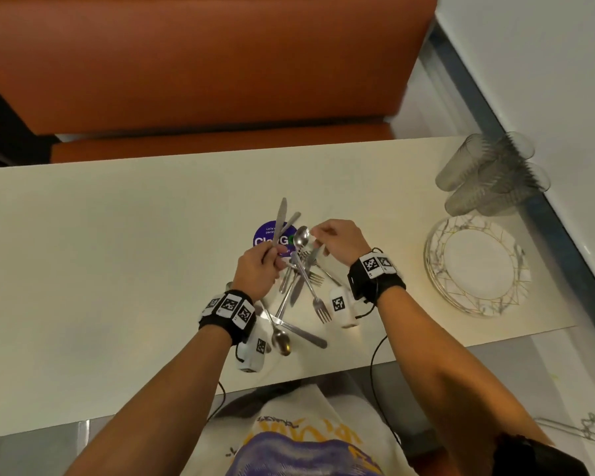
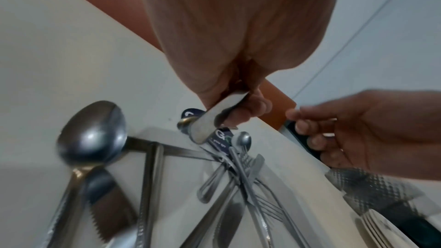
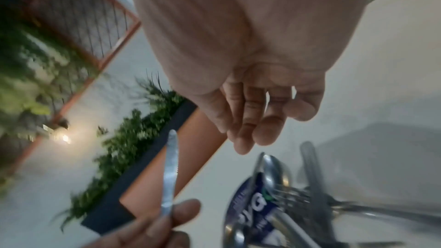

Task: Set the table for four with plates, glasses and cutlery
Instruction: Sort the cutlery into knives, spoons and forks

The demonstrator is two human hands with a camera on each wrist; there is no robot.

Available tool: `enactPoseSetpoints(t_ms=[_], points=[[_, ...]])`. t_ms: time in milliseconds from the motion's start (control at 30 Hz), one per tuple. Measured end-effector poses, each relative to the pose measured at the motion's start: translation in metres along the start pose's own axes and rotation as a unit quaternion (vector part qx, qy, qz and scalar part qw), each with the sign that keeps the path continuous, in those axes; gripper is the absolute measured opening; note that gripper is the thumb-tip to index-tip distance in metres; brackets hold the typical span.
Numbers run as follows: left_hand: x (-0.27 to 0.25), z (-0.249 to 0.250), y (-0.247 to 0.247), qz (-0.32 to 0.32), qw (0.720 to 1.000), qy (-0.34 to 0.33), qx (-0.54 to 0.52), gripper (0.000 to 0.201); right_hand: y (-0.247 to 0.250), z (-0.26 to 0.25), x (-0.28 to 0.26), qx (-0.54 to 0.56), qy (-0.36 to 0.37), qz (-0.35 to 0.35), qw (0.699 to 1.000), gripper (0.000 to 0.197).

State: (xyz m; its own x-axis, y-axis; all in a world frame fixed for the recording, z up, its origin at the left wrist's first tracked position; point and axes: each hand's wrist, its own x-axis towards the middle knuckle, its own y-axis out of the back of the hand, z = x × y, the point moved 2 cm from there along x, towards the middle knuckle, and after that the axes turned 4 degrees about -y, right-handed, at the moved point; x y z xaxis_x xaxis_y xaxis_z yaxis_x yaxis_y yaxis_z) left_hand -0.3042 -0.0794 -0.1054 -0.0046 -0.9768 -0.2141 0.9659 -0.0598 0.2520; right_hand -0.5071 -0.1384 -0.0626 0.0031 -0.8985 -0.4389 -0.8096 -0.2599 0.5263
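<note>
My left hand (image 1: pixel 272 255) grips two pieces of cutlery upright, a serrated knife (image 1: pixel 281 214) and a second piece whose end (image 1: pixel 293 218) sticks up beside it. The right wrist view shows the knife blade (image 3: pixel 169 167) above my left thumb. The left wrist view shows a handle end (image 2: pixel 210 123) poking out below my curled fingers. My right hand (image 1: pixel 318 235) hovers over the cutlery pile (image 1: pixel 303 283), fingertips close to a spoon bowl (image 1: pixel 303 237). Its fingers (image 3: pixel 250 129) hang relaxed and hold nothing. Forks, knives and spoons lie crossed on the table (image 1: pixel 117 252).
A stack of patterned plates (image 1: pixel 478 266) lies at the table's right edge, with several upturned clear glasses (image 1: pixel 492 173) behind it. A purple sticker (image 1: pixel 265 235) sits under the pile. An orange bench (image 1: pixel 203 63) runs along the far side. A large spoon (image 1: pixel 280 338) lies near my left wrist.
</note>
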Motion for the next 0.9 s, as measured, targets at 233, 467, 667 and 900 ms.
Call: enactPoseSetpoints(t_ms=[233,467,667,900], points=[[-0.001,-0.024,-0.001,0.056,0.995,0.073,-0.021,0.028,-0.017,0.036,0.03,-0.201,-0.071,-0.009,0.977,0.016],[0.005,-0.027,-0.004,0.08,0.989,0.114,-0.047,0.018,-0.024,0.043,0.06,-0.193,-0.156,0.028,0.968,0.043],[0.013,-0.033,-0.004,0.089,0.99,0.108,-0.035,0.01,-0.027,0.035,0.072,-0.164,-0.168,0.016,0.972,0.039],[0.017,-0.024,0.002,0.096,0.989,0.105,-0.036,0.013,-0.031,0.027,0.069,-0.106,-0.186,0.032,0.976,0.038]])
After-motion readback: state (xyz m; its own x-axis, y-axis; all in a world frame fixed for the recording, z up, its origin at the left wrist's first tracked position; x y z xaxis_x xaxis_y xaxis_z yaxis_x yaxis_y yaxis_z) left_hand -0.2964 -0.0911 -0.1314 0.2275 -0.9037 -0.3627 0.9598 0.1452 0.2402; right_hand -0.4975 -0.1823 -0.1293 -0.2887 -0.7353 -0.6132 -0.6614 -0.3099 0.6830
